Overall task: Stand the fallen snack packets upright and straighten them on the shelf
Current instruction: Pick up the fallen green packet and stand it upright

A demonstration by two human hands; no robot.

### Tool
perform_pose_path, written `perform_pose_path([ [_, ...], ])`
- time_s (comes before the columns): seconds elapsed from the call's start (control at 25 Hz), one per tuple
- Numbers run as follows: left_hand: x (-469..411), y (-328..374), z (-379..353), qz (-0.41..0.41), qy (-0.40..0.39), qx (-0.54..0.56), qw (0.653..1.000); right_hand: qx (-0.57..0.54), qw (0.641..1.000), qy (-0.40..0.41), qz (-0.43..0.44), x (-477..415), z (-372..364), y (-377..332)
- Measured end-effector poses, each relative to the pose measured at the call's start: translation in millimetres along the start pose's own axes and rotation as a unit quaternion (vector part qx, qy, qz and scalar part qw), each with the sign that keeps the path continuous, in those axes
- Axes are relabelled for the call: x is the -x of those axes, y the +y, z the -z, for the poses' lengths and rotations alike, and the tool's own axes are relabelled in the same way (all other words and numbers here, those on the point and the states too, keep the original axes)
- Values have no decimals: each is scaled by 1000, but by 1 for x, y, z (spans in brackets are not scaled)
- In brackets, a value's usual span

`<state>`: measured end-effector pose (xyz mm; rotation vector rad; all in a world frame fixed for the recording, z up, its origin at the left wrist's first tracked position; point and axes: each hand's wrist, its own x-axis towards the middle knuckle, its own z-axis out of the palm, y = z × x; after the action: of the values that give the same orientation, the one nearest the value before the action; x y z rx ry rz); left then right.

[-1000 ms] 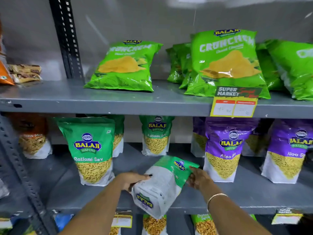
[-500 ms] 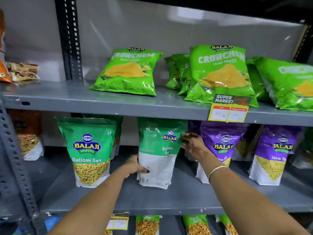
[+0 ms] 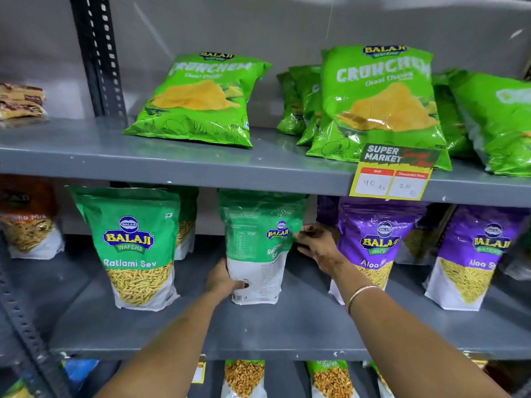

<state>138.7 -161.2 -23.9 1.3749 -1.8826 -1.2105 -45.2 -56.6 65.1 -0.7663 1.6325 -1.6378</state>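
A green and white Ratlami Sev packet (image 3: 260, 248) stands upright on the middle shelf (image 3: 287, 326), its printed back side turned toward me. My left hand (image 3: 222, 280) grips its lower left edge. My right hand (image 3: 316, 247) pinches its right edge at mid height. Another green Ratlami Sev packet (image 3: 135, 248) stands upright to the left, front facing out. Purple Aloo Sev packets (image 3: 376, 248) stand upright to the right.
The upper shelf (image 3: 172, 165) carries lime green Crunchem chip bags (image 3: 201, 101) leaning back, with a yellow price tag (image 3: 392, 179) on its front edge. A dark slotted upright (image 3: 97, 53) rises at the left. More packets sit on the lowest shelf (image 3: 244, 377).
The packet was tilted in the air in both hands a second ago; it now stands upright on the middle shelf, set a little further back, with both hands still on its edges.
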Motion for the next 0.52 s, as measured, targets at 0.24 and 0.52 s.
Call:
perform_pose_path([
  [0.24,2,0,9,37,-132,0,991,245,930,-185,-201,15,0,22],
  [0.52,6,-5,33,150,-242,53,957,187,934,-245,-179,11,-9,32],
])
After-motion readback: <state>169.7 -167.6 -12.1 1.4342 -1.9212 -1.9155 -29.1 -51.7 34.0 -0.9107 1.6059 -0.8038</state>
